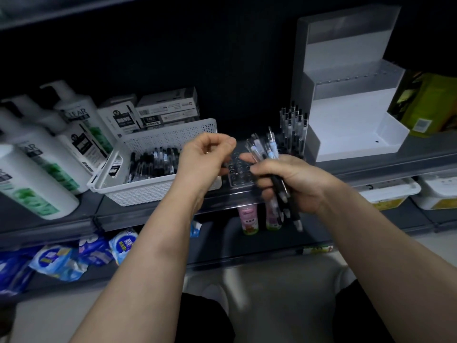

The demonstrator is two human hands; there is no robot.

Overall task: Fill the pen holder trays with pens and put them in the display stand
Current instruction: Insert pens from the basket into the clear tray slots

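Right hand (301, 180) grips a bunch of pens (261, 151) just right of the holed tray (238, 173). Left hand (205, 157) hovers left of the tray, wrist raised, fingers curled; whether it holds anything is unclear.

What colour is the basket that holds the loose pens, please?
White, with a perforated wall; the head view shows the basket clearly.

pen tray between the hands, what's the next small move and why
Probably the left hand should pull one from the pen bundle in the right hand and stand it in a hole of the tray. The tray's visible holes look empty, the right hand grips the pen bundle, and the left hand hovers curled beside it; whether it holds a pen is unclear.
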